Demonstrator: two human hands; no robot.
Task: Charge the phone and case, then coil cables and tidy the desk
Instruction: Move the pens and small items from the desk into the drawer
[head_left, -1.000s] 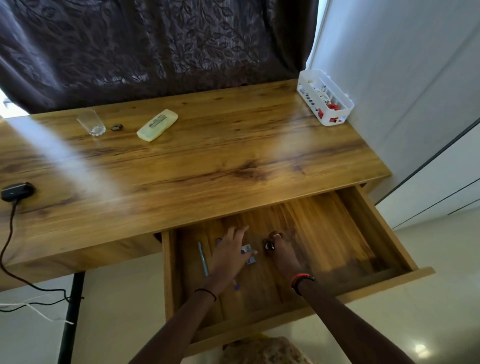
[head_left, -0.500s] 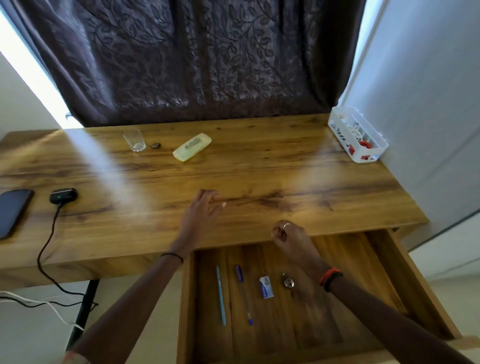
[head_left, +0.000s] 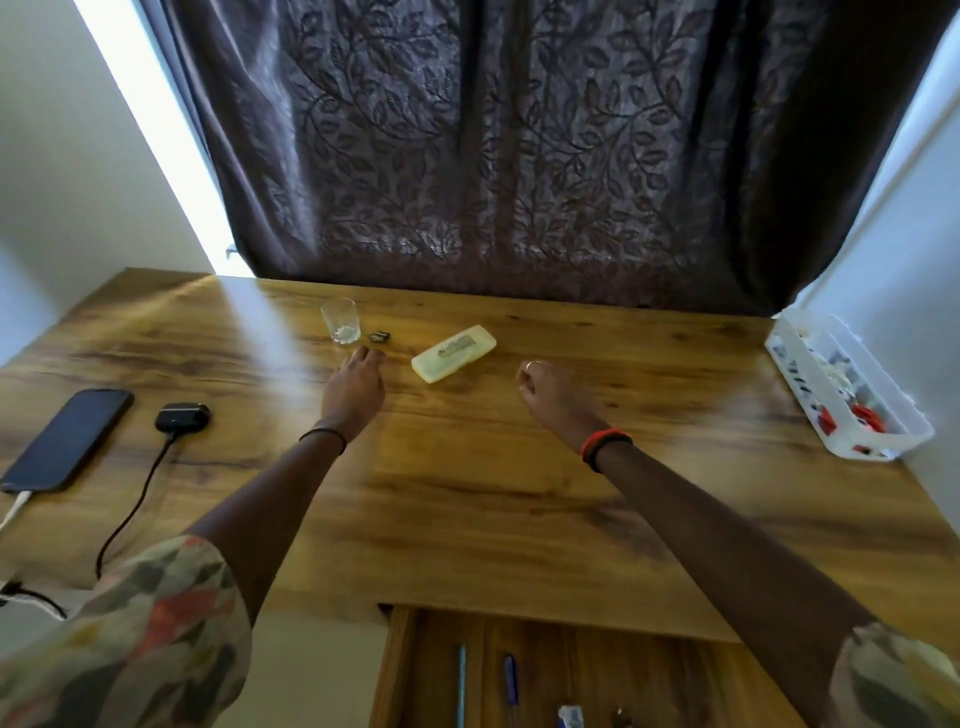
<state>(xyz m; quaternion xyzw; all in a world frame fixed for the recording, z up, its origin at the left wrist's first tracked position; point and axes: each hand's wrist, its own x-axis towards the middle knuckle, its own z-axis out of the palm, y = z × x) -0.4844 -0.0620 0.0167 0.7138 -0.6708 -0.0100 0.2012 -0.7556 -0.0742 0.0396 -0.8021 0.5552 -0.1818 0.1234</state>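
**Both hands over the table, phone and case on their cables at my left**

My left hand (head_left: 356, 387) reaches across the wooden table (head_left: 467, 499), palm down, with the fingers stretched forward and close together. It holds nothing. The fingertips are just short of a small dark object (head_left: 379, 336) that I cannot identify, which lies right beside an upright empty glass (head_left: 340, 321). My right hand (head_left: 553, 395) hovers over the table further right, its fingers curled under into a loose fist with a ring on one of them. I see nothing gripped in it, though the palm faces away from me. Between my hands, a little beyond them, a pale yellow-green case (head_left: 453, 353) lies flat and slanted.

The phone (head_left: 67, 439) lies screen up at the table's left edge, with a white cable (head_left: 13, 512) plugged into its near end. Just beside it sits the black earbud case (head_left: 183, 417). A black cable (head_left: 130, 509) runs from it toward me and over the front edge.

At the far right a white plastic basket (head_left: 847, 395) holds small white and red items. Below the front edge the drawer (head_left: 649, 675) stands open, with a teal pen (head_left: 461, 686) and a blue pen (head_left: 511, 680) lying side by side. A dark leaf-patterned curtain (head_left: 519, 156) hangs behind the table.
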